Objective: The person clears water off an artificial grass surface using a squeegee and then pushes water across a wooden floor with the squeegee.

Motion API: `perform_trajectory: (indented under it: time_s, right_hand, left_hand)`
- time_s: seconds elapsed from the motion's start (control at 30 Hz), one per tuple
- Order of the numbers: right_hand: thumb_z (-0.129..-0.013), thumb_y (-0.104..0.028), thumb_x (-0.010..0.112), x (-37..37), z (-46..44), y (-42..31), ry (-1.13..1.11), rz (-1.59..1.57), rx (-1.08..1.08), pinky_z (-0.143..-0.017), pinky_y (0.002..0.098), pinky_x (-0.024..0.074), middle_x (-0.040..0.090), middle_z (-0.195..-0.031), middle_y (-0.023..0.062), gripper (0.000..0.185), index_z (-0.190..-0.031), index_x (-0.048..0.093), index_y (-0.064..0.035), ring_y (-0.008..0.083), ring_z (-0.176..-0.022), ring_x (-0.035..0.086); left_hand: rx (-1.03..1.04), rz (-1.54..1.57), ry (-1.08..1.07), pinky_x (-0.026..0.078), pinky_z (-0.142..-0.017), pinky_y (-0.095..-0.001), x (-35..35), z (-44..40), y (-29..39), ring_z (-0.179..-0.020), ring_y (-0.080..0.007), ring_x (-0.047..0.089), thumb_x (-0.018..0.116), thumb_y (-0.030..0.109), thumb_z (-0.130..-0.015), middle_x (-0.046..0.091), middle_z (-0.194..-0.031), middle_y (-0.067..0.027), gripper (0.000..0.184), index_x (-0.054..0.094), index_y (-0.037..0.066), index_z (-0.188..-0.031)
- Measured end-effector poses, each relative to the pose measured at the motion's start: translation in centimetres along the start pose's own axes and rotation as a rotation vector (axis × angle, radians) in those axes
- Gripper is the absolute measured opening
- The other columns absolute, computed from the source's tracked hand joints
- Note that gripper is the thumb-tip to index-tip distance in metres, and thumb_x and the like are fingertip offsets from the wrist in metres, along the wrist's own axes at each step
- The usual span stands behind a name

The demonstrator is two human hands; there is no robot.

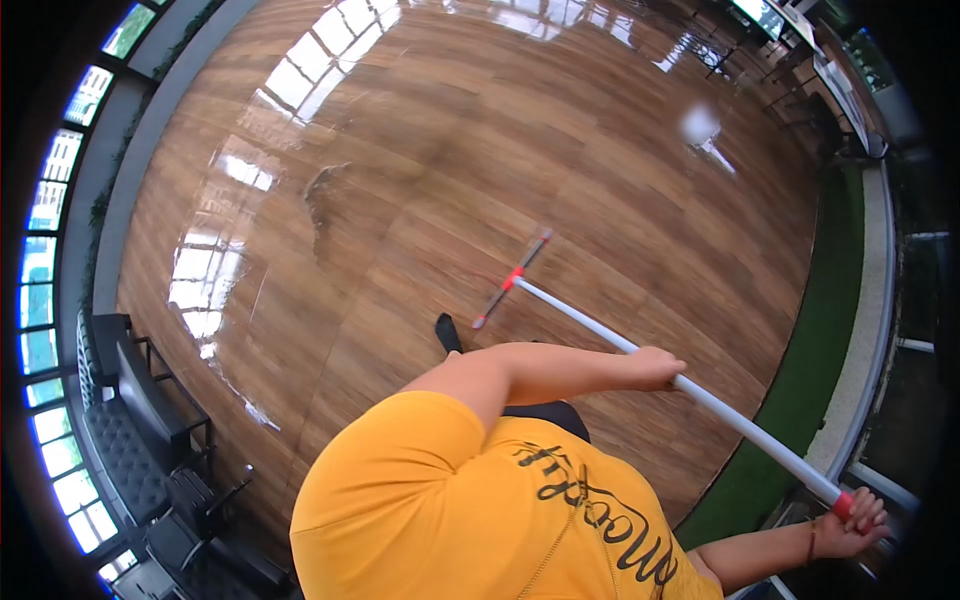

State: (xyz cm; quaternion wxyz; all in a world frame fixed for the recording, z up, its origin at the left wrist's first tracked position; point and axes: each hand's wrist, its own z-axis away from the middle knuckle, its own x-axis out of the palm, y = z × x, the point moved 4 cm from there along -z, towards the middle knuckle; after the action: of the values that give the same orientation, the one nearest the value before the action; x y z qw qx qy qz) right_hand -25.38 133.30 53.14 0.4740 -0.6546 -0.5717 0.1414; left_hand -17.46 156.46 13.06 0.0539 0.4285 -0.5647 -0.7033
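Brown wood floor (430, 150), glossy, with window reflections far left; a green strip (828, 290) runs along its right side. Long-handled floor squeegee (740, 423) slants across the floor from near right to farther left, its crossbar head (517, 276) well beyond and left of both hands. Left hand (655, 369) is closed around the white pole, between head and near end. Right hand (853, 525) has fingers curled about the red end grip (843, 504), nearer and farther right.
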Motion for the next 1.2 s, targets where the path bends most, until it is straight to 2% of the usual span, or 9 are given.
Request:
perform_trajectory:
  time_s: [0.3, 0.43, 0.53, 0.7, 0.8, 0.9, 0.97, 1.03, 1.2]
  right_hand:
    - [-0.097, -0.035, 0.046, 9.9, -0.5, 11.7, 0.055, 0.023, 0.002, -0.047, 0.0248, 0.0215, 0.028, -0.050, -0.0047, 0.041, -0.063, 0.044, -0.0132, 0.0065, -0.044, 0.025]
    - [-0.097, -0.041, 0.043, 21.6, 7.0, 23.3, 0.067, -0.119, 0.074, -0.043, 0.0231, 0.0201, 0.030, -0.050, -0.0039, 0.044, -0.063, 0.044, -0.0136, 0.0070, -0.043, 0.025]
    - [-0.099, -0.042, 0.038, 31.5, 15.1, 30.7, 0.041, -0.179, 0.169, -0.043, 0.0226, 0.0234, 0.032, -0.051, -0.0031, 0.040, -0.069, 0.042, -0.0150, 0.0073, -0.042, 0.026]
    - [-0.098, -0.044, 0.036, 40.8, 24.7, 36.4, -0.035, -0.290, 0.348, -0.052, 0.0292, 0.0333, 0.038, -0.058, -0.0005, 0.039, -0.073, 0.042, -0.0155, 0.0116, -0.049, 0.035]
    - [-0.098, -0.045, 0.037, 41.8, 23.6, 34.0, -0.159, -0.322, 0.400, -0.055, 0.0310, 0.0322, 0.037, -0.060, -0.0003, 0.040, -0.072, 0.040, -0.0136, 0.0127, -0.054, 0.036]
    - [-0.094, -0.044, 0.051, 39.0, 17.1, 24.5, -0.190, -0.303, 0.195, -0.052, 0.0231, 0.0276, 0.034, -0.054, -0.0055, 0.046, -0.060, 0.033, -0.0173, 0.0056, -0.047, 0.030]
    - [-0.093, -0.033, 0.054, 39.5, 13.6, 17.0, -0.481, -0.900, 0.379, -0.052, 0.0207, 0.0294, 0.033, -0.046, -0.0089, 0.044, -0.056, 0.035, -0.0178, 0.0029, -0.041, 0.034]
    - [-0.093, -0.033, 0.054, 36.2, 11.3, 10.0, -0.241, -0.209, -0.065, -0.053, 0.0201, 0.0306, 0.036, -0.046, -0.0076, 0.042, -0.058, 0.037, -0.0172, 0.0040, -0.041, 0.037]
    - [-0.091, -0.034, 0.053, 38.4, 12.2, 11.1, -0.442, -0.263, 0.108, -0.059, 0.0227, 0.0313, 0.038, -0.047, -0.0061, 0.039, -0.059, 0.038, -0.0164, 0.0049, -0.041, 0.037]
  left_hand:
    - [-0.046, 0.012, 0.135, 0.050, -0.071, -0.0466, -9.4, -0.3, -11.7, -0.084, -0.0356, 0.063, 0.068, 0.024, -0.077, 0.066, -0.084, -0.0146, 0.017, 0.063, 0.012, -0.088]
    - [-0.169, -0.096, 0.419, 0.049, -0.072, -0.0462, -18.9, 9.7, -25.9, -0.084, -0.0368, 0.061, 0.066, 0.012, -0.075, 0.065, -0.082, -0.0153, 0.014, 0.064, 0.012, -0.089]
    - [-0.292, -0.189, 0.570, 0.048, -0.068, -0.0448, -26.1, 21.5, -35.4, -0.080, -0.0378, 0.060, 0.066, 0.018, -0.081, 0.063, -0.079, -0.0170, 0.010, 0.065, 0.008, -0.079]
    - [-0.611, -0.570, 0.541, 0.048, -0.072, -0.0445, -34.2, 35.9, -43.5, -0.080, -0.0359, 0.061, 0.061, 0.027, -0.084, 0.065, -0.079, -0.0150, 0.021, 0.064, 0.009, -0.076]
    - [-0.520, -0.491, 0.343, 0.048, -0.068, -0.0466, -34.9, 35.0, -41.7, -0.081, -0.0366, 0.061, 0.060, 0.035, -0.086, 0.064, -0.082, -0.0171, 0.029, 0.063, 0.008, -0.075]
    - [-0.414, -0.308, 0.290, 0.051, -0.070, -0.0437, -33.3, 30.3, -29.9, -0.086, -0.0304, 0.063, 0.064, 0.030, -0.082, 0.066, -0.084, -0.0098, 0.013, 0.068, 0.020, -0.090]
    - [-0.228, -0.111, 0.338, 0.051, -0.069, -0.0431, -30.5, 27.4, -22.1, -0.081, -0.0302, 0.064, 0.070, 0.022, -0.074, 0.066, -0.080, -0.0093, 0.013, 0.067, 0.018, -0.086]
    - [-0.130, -0.140, 0.328, 0.050, -0.068, -0.0422, -27.0, 25.4, -16.7, -0.077, -0.0309, 0.063, 0.072, 0.023, -0.071, 0.065, -0.076, -0.0100, 0.017, 0.066, 0.017, -0.085]
    - [-0.098, -0.015, 0.299, 0.048, -0.070, -0.0412, -21.5, 27.1, -16.4, -0.077, -0.0284, 0.064, 0.071, 0.022, -0.069, 0.066, -0.075, -0.0071, 0.019, 0.067, 0.018, -0.087]
